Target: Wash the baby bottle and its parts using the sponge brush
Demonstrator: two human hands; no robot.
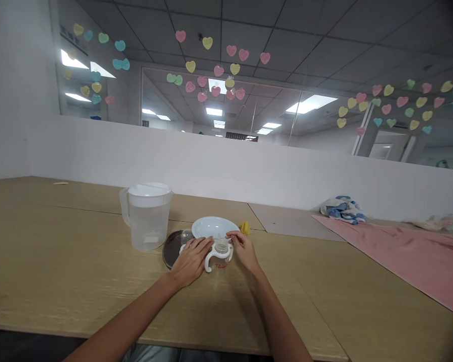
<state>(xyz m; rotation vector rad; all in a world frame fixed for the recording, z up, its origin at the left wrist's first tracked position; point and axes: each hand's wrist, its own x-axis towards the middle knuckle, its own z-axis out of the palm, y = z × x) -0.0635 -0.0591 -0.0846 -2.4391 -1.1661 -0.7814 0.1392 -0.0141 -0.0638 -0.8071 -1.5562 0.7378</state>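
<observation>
A clear baby bottle (219, 261) stands on the table in front of me, uncapped at its threaded neck, with white curved handles and red writing on its side. My left hand (191, 259) is against the bottle's left side, fingers close together and tips by the neck; its thumb side is partly hidden. At the right of the neck, my right hand (244, 251) is closed in a pinch, and what lies between its fingertips is too small to make out. Partly behind my left hand are a clear domed piece (186, 235) and a dark round tray (169, 251).
A lidded clear plastic pitcher (149, 221) stands left of the tray. Behind the bottle sit a white bowl (207, 223) and a small yellow thing (244, 228). A pink cloth (400, 254) and a crumpled blue-and-white cloth (343, 209) lie at the right, near the wall.
</observation>
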